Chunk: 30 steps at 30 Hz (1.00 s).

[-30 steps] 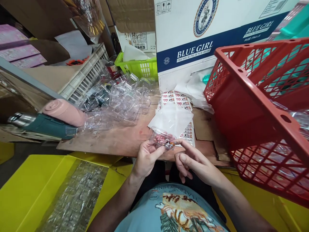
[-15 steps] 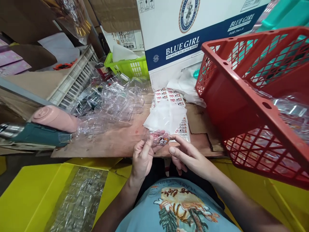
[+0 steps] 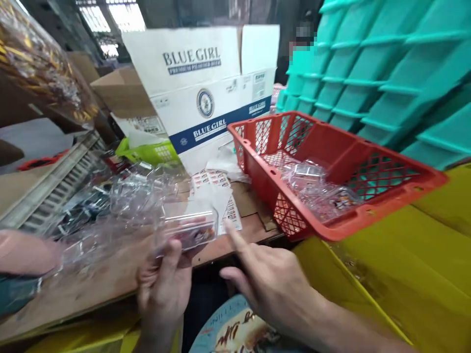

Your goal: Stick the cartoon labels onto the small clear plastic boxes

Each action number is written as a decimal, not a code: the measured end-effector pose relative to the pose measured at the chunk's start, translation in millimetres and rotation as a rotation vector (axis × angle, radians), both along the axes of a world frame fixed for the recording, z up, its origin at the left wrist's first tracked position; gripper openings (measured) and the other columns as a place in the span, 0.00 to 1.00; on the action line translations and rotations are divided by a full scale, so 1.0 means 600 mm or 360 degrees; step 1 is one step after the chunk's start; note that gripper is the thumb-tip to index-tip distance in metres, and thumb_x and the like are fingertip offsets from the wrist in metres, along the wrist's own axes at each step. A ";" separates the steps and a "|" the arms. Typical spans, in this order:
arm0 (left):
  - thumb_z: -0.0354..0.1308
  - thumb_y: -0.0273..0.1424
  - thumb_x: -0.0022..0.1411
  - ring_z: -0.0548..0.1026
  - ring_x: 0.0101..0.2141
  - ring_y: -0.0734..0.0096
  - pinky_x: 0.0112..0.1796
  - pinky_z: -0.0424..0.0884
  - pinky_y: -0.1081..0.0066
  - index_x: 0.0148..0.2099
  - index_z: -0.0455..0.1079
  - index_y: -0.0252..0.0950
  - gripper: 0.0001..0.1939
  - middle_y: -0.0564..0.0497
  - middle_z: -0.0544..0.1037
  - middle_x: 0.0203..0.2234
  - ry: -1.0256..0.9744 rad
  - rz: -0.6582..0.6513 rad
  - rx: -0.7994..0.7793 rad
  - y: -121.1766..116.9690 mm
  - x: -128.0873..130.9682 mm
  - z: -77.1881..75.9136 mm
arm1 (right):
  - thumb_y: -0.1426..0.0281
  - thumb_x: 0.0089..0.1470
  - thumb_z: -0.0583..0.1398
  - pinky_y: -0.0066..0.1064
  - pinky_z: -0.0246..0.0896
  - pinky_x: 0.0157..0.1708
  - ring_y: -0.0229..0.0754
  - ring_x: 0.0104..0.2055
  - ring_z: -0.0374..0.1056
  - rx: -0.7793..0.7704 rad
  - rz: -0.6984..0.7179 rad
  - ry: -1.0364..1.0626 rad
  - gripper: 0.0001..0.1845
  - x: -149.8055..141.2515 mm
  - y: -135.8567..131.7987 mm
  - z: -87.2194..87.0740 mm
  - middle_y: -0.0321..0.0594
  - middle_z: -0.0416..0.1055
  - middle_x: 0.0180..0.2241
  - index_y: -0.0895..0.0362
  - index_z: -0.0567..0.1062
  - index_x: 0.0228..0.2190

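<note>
A clear plastic box (image 3: 189, 220) with a small cartoon sticker on it is held up over the table's near edge. My left hand (image 3: 165, 279) grips it from below, thumb on the near side and fingers behind. To its right, my right hand (image 3: 272, 279) holds nothing; its index finger stretches toward the box and the thumb stands apart. Sticker sheets (image 3: 211, 181) lie on the table just beyond the box, with white backing paper over part of them. A pile of clear plastic boxes (image 3: 136, 196) spreads to the left.
At right, a red basket (image 3: 253, 181) contains several clear boxes, some with stickers. Behind stand a white beer carton (image 3: 191, 98) and stacked teal crates (image 3: 390, 83). A lime green basket (image 3: 150, 153), a grey rack (image 3: 47, 181) and a pink bottle (image 3: 25, 252) are on the left.
My view has swung up and to the right, showing more of the red basket and teal crates. The clear box is raised, and my right index finger has come away from it.
</note>
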<state>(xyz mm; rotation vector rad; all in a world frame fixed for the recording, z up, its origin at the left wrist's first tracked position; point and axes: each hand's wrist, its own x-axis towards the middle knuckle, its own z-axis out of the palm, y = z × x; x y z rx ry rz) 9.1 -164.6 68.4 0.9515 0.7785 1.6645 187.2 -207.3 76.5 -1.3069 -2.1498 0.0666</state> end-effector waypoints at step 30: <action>0.65 0.35 0.55 0.65 0.61 0.45 0.61 0.59 0.48 0.62 0.65 0.33 0.33 0.35 0.68 0.60 0.2130 -0.0365 0.0211 0.351 -0.029 -0.184 | 0.66 0.51 0.65 0.60 0.47 0.60 0.67 0.64 0.52 -0.0686 -0.0389 0.0317 0.30 -0.027 0.356 -0.134 0.68 0.63 0.58 0.67 0.69 0.54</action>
